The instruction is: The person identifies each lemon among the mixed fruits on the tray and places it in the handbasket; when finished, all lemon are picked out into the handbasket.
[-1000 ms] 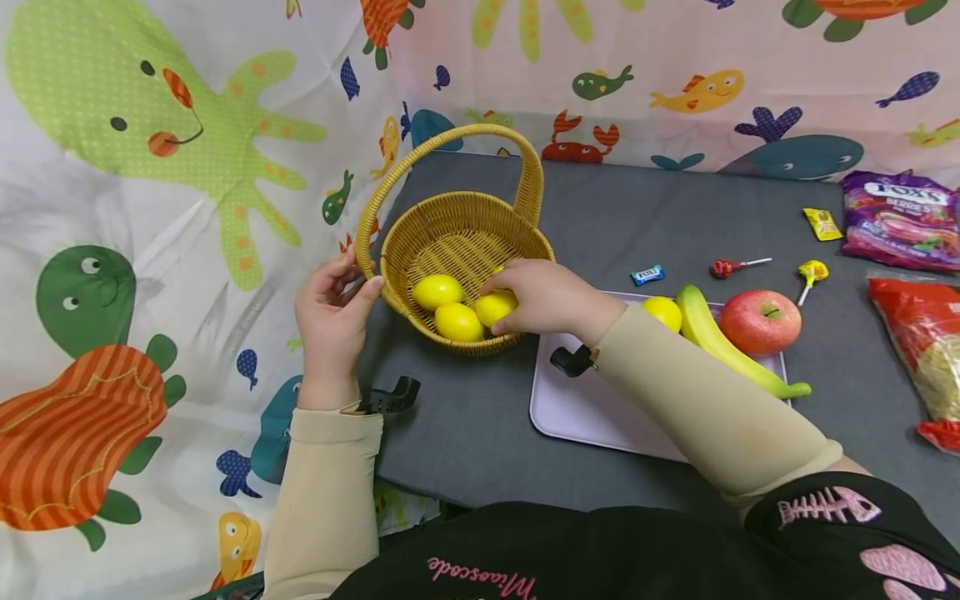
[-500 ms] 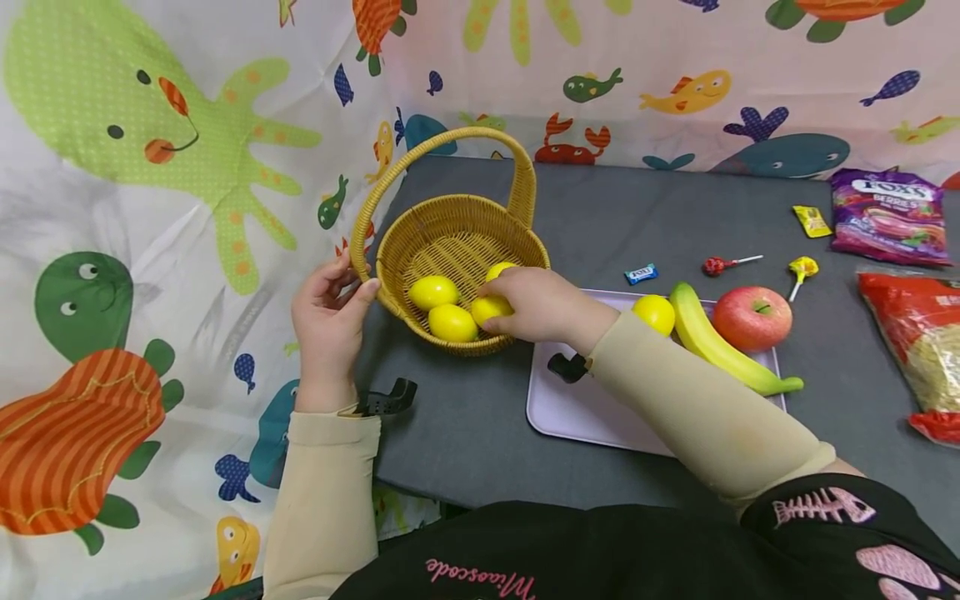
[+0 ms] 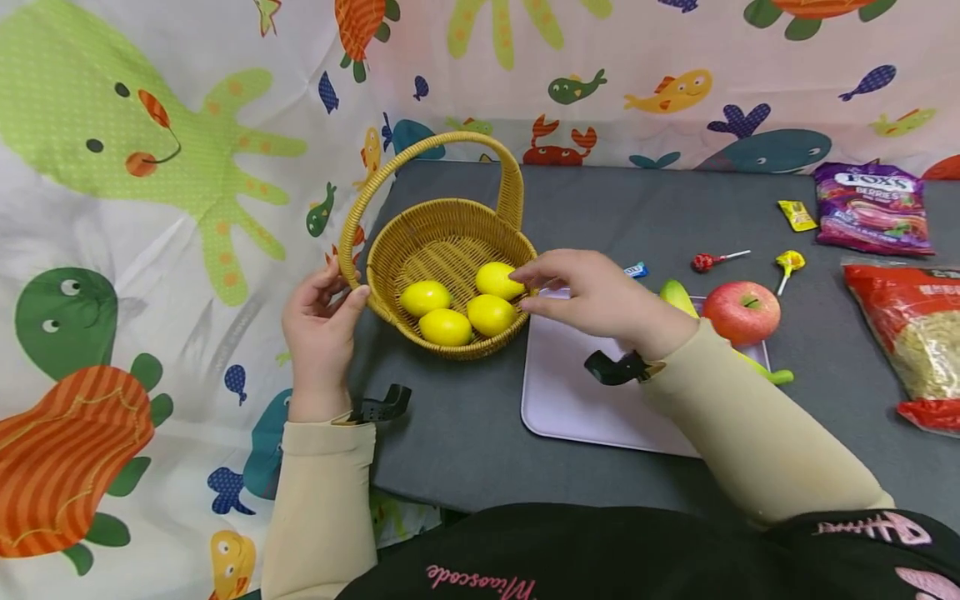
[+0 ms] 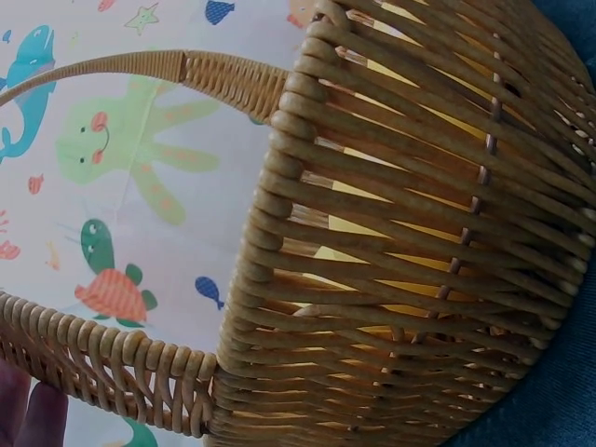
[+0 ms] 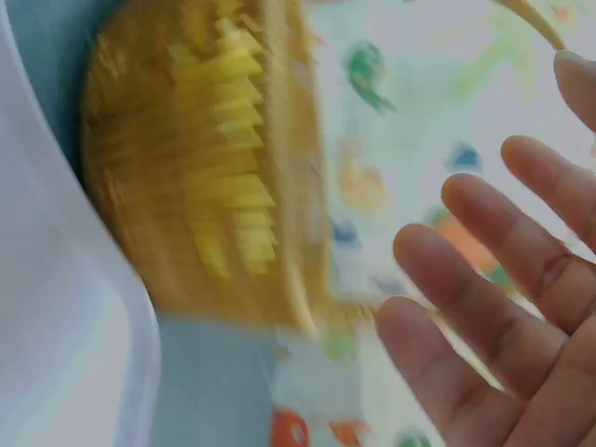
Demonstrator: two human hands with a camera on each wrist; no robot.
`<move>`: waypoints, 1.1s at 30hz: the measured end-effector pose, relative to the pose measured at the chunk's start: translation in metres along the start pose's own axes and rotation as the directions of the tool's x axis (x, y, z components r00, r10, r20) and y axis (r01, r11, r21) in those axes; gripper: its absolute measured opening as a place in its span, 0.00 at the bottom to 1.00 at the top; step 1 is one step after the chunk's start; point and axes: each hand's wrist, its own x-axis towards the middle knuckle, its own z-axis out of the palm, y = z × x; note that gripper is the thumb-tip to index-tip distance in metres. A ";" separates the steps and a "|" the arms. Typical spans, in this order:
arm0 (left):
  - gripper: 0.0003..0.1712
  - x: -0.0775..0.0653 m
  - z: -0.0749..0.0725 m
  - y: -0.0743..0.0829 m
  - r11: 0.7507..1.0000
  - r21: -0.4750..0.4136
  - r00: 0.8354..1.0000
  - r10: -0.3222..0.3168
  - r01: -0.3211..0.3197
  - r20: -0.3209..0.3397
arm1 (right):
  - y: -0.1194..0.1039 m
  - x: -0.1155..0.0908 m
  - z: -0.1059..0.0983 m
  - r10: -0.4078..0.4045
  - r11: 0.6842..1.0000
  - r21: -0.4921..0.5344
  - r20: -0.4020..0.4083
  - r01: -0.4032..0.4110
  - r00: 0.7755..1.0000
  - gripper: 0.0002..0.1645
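Observation:
My left hand (image 3: 321, 337) grips the handle (image 3: 349, 242) of a woven basket (image 3: 450, 208) low on its left side. Its fingertips (image 4: 42, 414) show at the handle's edge in the left wrist view. Several yellow lemons (image 3: 446, 327) lie in the basket's near half. My right hand (image 3: 600, 293) hovers at the basket's right rim, its fingers stretched out and holding nothing. In the right wrist view the spread fingers (image 5: 503, 307) stand apart from the blurred basket (image 5: 196, 168).
A pale purple tray (image 3: 570, 392) lies right of the basket, partly under my right forearm, with an apple (image 3: 741, 313) and a partly hidden banana (image 3: 677, 296). Beyond are lollipops (image 3: 703, 262), small candies (image 3: 797, 215), a purple candy bag (image 3: 872, 208) and a red bag (image 3: 911, 333).
My right hand has let go of a lemon in the basket and moved right, out over the rim, its fingers straightening. The left hand keeps its grip on the handle.

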 end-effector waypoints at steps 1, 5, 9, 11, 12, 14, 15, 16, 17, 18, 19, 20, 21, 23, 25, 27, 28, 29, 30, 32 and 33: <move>0.22 0.000 0.000 0.000 1.000 -0.007 1.000 0.001 -0.001 -0.001 | 0.002 -0.008 -0.008 0.026 1.000 0.015 -0.025 -0.026 0.999 0.24; 0.23 0.000 0.000 0.001 1.000 0.003 1.000 0.006 -0.006 -0.005 | 0.015 -0.036 -0.033 0.155 0.987 0.053 -0.071 -0.152 0.985 0.26; 0.23 0.001 0.001 0.001 1.000 0.009 1.000 0.012 -0.012 -0.002 | 0.032 -0.059 -0.046 0.321 0.946 0.060 -0.060 -0.317 0.945 0.30; 0.23 0.001 0.001 0.000 1.000 0.007 1.000 0.019 -0.019 0.001 | 0.039 -0.068 -0.047 0.391 0.920 0.031 -0.052 -0.390 0.919 0.31; 0.23 0.001 0.001 0.000 1.000 0.009 1.000 0.028 -0.028 0.005 | 0.042 -0.071 -0.047 0.426 0.905 0.010 -0.047 -0.426 0.904 0.32; 0.23 0.001 0.001 -0.001 0.999 0.003 0.999 0.035 -0.035 0.007 | 0.047 -0.076 -0.046 0.472 0.880 -0.032 -0.038 -0.473 0.881 0.34; 0.23 0.001 0.001 -0.001 1.000 0.003 1.000 0.031 -0.031 0.003 | 0.049 -0.078 -0.045 0.490 0.869 -0.051 -0.033 -0.492 0.871 0.35; 0.23 0.000 0.001 -0.001 0.999 0.012 0.999 0.032 -0.032 0.003 | 0.050 -0.079 -0.044 0.505 0.860 -0.061 -0.029 -0.506 0.862 0.35; 0.22 0.000 0.002 0.000 1.000 0.006 1.000 0.024 -0.024 -0.003 | 0.051 -0.080 -0.043 0.518 0.852 -0.071 -0.030 -0.518 0.855 0.36; 0.22 0.000 0.002 0.000 1.000 0.007 1.000 0.021 -0.021 -0.005 | 0.052 -0.081 -0.043 0.525 0.847 -0.078 -0.033 -0.526 0.851 0.36; 0.22 -0.001 0.002 0.000 1.000 0.000 1.000 0.013 -0.013 -0.010 | 0.052 -0.081 -0.042 0.528 0.845 -0.079 -0.034 -0.529 0.848 0.36; 0.22 -0.001 0.001 0.000 1.000 0.008 1.000 0.014 -0.014 -0.011 | 0.052 -0.080 -0.040 0.530 0.844 -0.077 -0.035 -0.531 0.847 0.36; 0.23 -0.001 0.001 0.000 1.000 0.011 1.000 0.016 -0.016 -0.013 | 0.052 -0.079 -0.039 0.528 0.845 -0.084 -0.038 -0.529 0.849 0.35; 0.23 -0.001 0.001 0.000 1.000 0.009 1.000 0.015 -0.014 -0.016 | 0.052 -0.077 -0.036 0.518 0.848 -0.105 -0.046 -0.519 0.854 0.34; 0.23 0.000 0.000 -0.001 1.000 0.009 1.000 0.017 -0.016 -0.016 | 0.053 -0.075 -0.033 0.507 0.850 -0.136 -0.051 -0.509 0.860 0.33; 0.22 0.000 0.000 -0.002 1.000 0.007 1.000 0.014 -0.014 -0.015 | 0.054 -0.073 -0.031 0.500 0.845 -0.181 -0.061 -0.503 0.864 0.32; 0.22 0.000 0.000 -0.002 1.000 0.001 1.000 0.011 -0.011 -0.015 | 0.055 -0.072 -0.030 0.500 0.843 -0.196 -0.062 -0.501 0.864 0.31; 0.22 0.000 0.000 -0.002 1.000 0.002 1.000 0.012 -0.012 -0.012 | 0.056 -0.071 -0.028 0.500 0.840 -0.209 -0.059 -0.500 0.864 0.30; 0.22 0.000 0.000 -0.002 1.000 0.002 1.000 0.013 -0.013 -0.009 | 0.057 -0.070 -0.027 0.499 0.840 -0.219 -0.050 -0.497 0.865 0.30; 0.23 0.000 0.000 -0.002 1.000 0.015 1.000 0.026 -0.026 -0.001 | 0.059 -0.069 -0.024 0.493 0.844 -0.233 -0.019 -0.484 0.870 0.31; 0.23 0.000 0.001 -0.002 1.000 0.013 1.000 0.029 -0.029 -0.001 | 0.059 -0.069 -0.022 0.490 0.848 -0.236 0.004 -0.475 0.872 0.32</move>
